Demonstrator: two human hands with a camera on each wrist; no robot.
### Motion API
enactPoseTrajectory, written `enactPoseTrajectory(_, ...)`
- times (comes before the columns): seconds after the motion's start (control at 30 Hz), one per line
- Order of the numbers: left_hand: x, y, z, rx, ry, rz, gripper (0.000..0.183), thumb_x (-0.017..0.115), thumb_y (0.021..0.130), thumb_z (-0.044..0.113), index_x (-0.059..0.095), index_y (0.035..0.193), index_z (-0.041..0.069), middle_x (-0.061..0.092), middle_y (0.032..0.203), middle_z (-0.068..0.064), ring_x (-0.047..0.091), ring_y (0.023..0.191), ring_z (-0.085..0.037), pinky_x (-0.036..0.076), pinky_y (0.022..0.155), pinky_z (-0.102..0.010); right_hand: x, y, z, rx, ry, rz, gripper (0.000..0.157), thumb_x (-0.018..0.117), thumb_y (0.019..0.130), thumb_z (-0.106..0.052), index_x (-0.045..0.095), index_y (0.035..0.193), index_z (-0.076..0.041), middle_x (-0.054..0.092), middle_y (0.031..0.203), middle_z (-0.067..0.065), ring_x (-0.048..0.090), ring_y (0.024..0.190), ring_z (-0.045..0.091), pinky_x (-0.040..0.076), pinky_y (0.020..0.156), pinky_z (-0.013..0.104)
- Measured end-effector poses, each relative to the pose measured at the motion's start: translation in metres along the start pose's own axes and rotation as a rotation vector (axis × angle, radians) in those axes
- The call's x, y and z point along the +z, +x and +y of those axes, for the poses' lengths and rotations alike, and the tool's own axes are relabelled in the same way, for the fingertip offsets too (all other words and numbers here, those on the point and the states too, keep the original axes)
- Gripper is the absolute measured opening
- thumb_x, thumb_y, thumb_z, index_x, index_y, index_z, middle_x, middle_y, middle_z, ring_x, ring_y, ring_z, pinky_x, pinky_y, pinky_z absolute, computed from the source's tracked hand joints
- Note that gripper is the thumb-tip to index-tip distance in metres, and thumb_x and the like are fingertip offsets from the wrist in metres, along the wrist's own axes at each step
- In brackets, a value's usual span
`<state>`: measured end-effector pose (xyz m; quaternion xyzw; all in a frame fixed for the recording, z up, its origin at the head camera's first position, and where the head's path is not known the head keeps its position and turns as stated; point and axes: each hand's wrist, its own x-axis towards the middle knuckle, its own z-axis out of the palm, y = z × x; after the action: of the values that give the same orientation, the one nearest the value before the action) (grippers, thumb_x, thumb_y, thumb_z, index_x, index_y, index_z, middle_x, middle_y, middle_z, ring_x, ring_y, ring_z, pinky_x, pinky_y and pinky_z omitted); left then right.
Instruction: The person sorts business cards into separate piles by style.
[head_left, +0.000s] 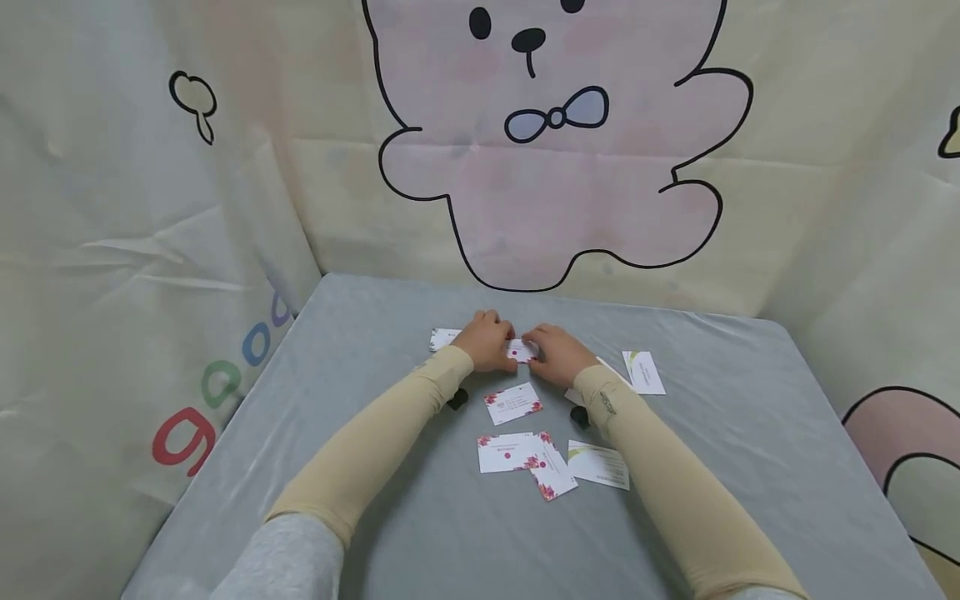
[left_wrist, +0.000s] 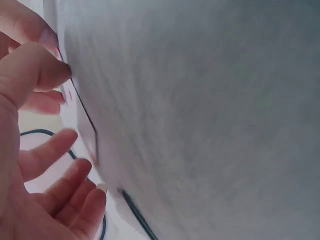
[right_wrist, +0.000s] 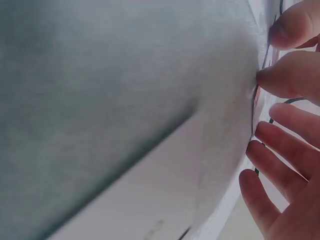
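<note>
Between both hands, near the far side of the table, lies a white business card (head_left: 521, 351) with red floral corners. My left hand (head_left: 485, 342) grips its left part, with the thumb (left_wrist: 57, 75) at the near edge and curled fingers on the far side. From the right, my right hand (head_left: 558, 354) grips the same card, its thumb (right_wrist: 282, 75) also at the near edge. Another card (head_left: 442, 337) is partly covered by the left hand. Closer to me lies a single floral card (head_left: 513, 403).
Two overlapping floral cards (head_left: 504, 454) lie nearer, beside a green-and-white card (head_left: 598, 465). A similar card (head_left: 642, 372) rests to the right; more card edges (head_left: 573, 397) show under the right wrist. Grey cloth covers the table (head_left: 420, 533); a printed curtain (head_left: 555, 217) stands behind.
</note>
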<state>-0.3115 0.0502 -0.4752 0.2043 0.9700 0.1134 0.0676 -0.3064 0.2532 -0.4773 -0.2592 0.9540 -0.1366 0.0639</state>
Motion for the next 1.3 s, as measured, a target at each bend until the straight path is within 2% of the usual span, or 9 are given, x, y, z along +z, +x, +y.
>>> enactPoseTrajectory(0.1, 0.002, -0.015, 0.004, 0.021, -0.021, 0.036, 0.065, 0.081, 0.094, 0.051, 0.065, 0.143, 0.014, 0.058, 0.142, -0.012, 0.053, 0.131, -0.028, 0.052, 0.112, -0.041, 0.001, -0.01, -0.001, -0.017, 0.023, 0.036, 0.054, 0.073, 0.1, -0.022, 0.061, 0.15, -0.004, 0.063, 0.15, 0.018, 0.057, 0.144, 0.037, 0.044, 0.123, 0.053)
enactPoseTrajectory(0.2, 0.003, -0.043, 0.013, 0.064, -0.09, 0.056, 0.069, 0.08, 0.094, 0.051, 0.063, 0.146, 0.009, 0.06, 0.141, -0.013, 0.057, 0.13, -0.028, 0.053, 0.111, -0.041, 0.002, -0.031, -0.008, -0.058, 0.051, 0.074, 0.056, 0.076, 0.099, -0.021, 0.06, 0.15, -0.003, 0.062, 0.151, 0.019, 0.056, 0.145, 0.038, 0.043, 0.123, 0.054)
enactPoseTrajectory(0.33, 0.004, -0.077, 0.025, 0.104, -0.124, 0.024, 0.078, 0.083, 0.091, 0.056, 0.062, 0.146, 0.005, 0.062, 0.139, -0.013, 0.058, 0.127, -0.026, 0.054, 0.109, -0.039, 0.008, -0.061, -0.019, -0.132, 0.049, 0.097, 0.059, 0.079, 0.097, -0.022, 0.06, 0.15, -0.004, 0.062, 0.151, 0.018, 0.056, 0.145, 0.039, 0.045, 0.122, 0.055)
enactPoseTrajectory(0.47, 0.005, -0.093, 0.032, 0.08, -0.114, 0.005, 0.082, 0.087, 0.087, 0.055, 0.061, 0.145, 0.003, 0.062, 0.135, -0.014, 0.055, 0.124, -0.028, 0.055, 0.105, -0.04, 0.013, -0.077, -0.028, -0.17, 0.037, 0.073, 0.061, 0.079, 0.097, -0.025, 0.06, 0.151, -0.006, 0.062, 0.152, 0.016, 0.058, 0.143, 0.036, 0.048, 0.119, 0.053)
enactPoseTrajectory(0.6, 0.007, -0.098, 0.03, 0.027, -0.146, -0.021, 0.071, 0.091, 0.086, 0.045, 0.065, 0.136, 0.001, 0.064, 0.121, -0.012, 0.056, 0.112, -0.026, 0.056, 0.095, -0.037, 0.018, -0.082, -0.033, -0.17, 0.025, 0.029, 0.058, 0.077, 0.098, -0.025, 0.06, 0.151, -0.008, 0.064, 0.148, 0.012, 0.06, 0.14, 0.032, 0.05, 0.117, 0.05)
enactPoseTrajectory(0.73, 0.007, -0.098, 0.026, 0.016, -0.199, -0.061, 0.057, 0.091, 0.086, 0.037, 0.069, 0.125, 0.002, 0.062, 0.105, -0.006, 0.054, 0.098, -0.021, 0.051, 0.084, -0.034, 0.018, -0.086, -0.035, -0.146, 0.016, 0.008, 0.058, 0.077, 0.098, -0.026, 0.06, 0.15, -0.009, 0.065, 0.147, 0.011, 0.062, 0.136, 0.03, 0.051, 0.116, 0.049)
enactPoseTrajectory(0.9, 0.002, -0.088, 0.018, 0.042, -0.233, -0.1, 0.05, 0.091, 0.085, 0.03, 0.071, 0.123, 0.004, 0.061, 0.099, -0.004, 0.053, 0.094, -0.019, 0.048, 0.081, -0.033, 0.011, -0.079, -0.036, -0.128, 0.016, -0.021, 0.061, 0.079, 0.097, -0.028, 0.059, 0.152, -0.01, 0.061, 0.153, 0.013, 0.059, 0.143, 0.033, 0.048, 0.121, 0.05)
enactPoseTrajectory(1.1, -0.005, -0.059, 0.008, 0.059, -0.179, -0.047, 0.052, 0.092, 0.085, 0.028, 0.069, 0.127, 0.008, 0.058, 0.117, -0.007, 0.053, 0.107, -0.022, 0.051, 0.093, -0.035, -0.001, -0.054, -0.027, -0.098, -0.029, -0.001, 0.055, 0.079, 0.098, -0.026, 0.062, 0.148, -0.01, 0.066, 0.147, 0.014, 0.063, 0.138, 0.034, 0.049, 0.118, 0.052)
enactPoseTrajectory(1.3, -0.013, -0.023, 0.002, 0.083, -0.029, -0.03, 0.053, 0.088, 0.091, 0.033, 0.069, 0.134, 0.01, 0.062, 0.136, -0.011, 0.057, 0.124, -0.028, 0.05, 0.109, -0.045, -0.008, -0.024, -0.008, -0.039, 0.001, 0.019, 0.056, 0.078, 0.099, -0.024, 0.062, 0.149, -0.006, 0.064, 0.149, 0.016, 0.06, 0.142, 0.036, 0.047, 0.12, 0.053)
